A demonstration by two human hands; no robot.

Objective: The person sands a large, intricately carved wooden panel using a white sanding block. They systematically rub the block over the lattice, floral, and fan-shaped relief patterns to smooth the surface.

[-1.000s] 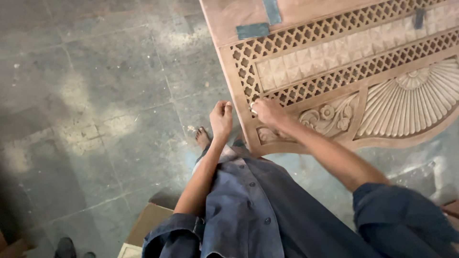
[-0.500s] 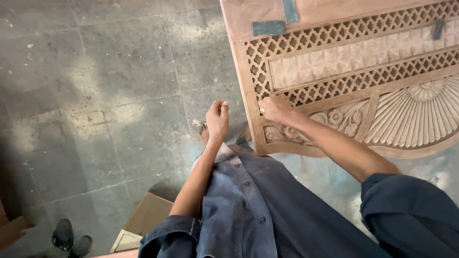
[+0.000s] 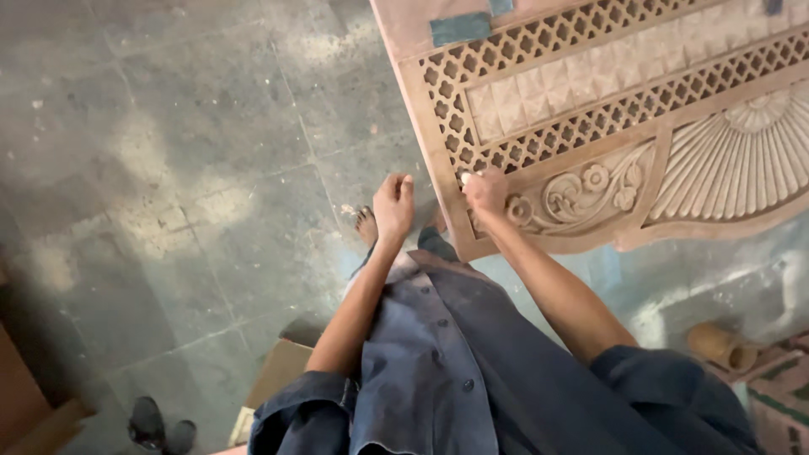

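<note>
Person stands over a carved wooden panel (image 3: 624, 126) lying on the grey tiled floor (image 3: 194, 168), panel filling the upper right of the view. Right hand (image 3: 486, 190) is on the panel's near left corner, fingers curled tight against the frame beside the lattice; it looks clenched around something small, cannot tell what. Left hand (image 3: 393, 205) hangs just left of the panel's edge, fingers loosely curled, holding nothing, apparently not touching the wood. A bare foot (image 3: 366, 226) shows right below the left hand, on the floor. Panel has 2 lattice bands, a floral scroll (image 3: 581, 190) just right of the right hand, and a fan carving (image 3: 742, 160) farther right. Blue tape patch (image 3: 460, 28) near the top edge. Cardboard (image 3: 278, 379) lies by the left elbow. Dark shoes (image 3: 160, 425) at bottom left, well apart. Small clay pot (image 3: 716, 344) at lower right.
</note>
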